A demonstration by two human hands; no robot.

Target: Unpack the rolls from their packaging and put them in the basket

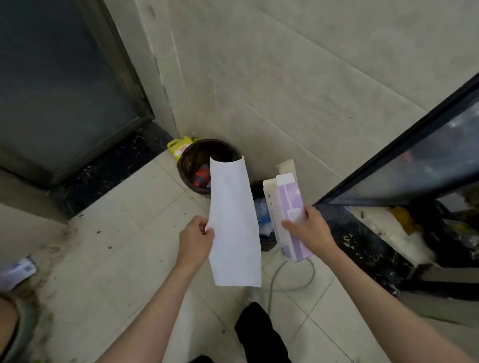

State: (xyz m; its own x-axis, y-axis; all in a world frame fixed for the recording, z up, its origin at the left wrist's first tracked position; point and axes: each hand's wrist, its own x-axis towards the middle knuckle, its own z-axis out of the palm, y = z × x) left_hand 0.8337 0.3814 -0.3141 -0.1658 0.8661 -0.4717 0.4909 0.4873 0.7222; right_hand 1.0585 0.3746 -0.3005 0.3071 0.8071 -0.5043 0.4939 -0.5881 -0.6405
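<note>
Both bare forearms reach out: left hand (195,238) pinches a white flattened paper roll (233,225), right hand (307,227) grips an opened lilac cardboard box (288,215). Unpacking looks done; the roll hangs just short of the dark round wicker basket (187,167), not yet dropped in.

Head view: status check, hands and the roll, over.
Left hand pinching white roll. Right hand gripping open purple-and-white box. Roll hangs above dark woven basket, not yet in. Nothing blocking.
</note>
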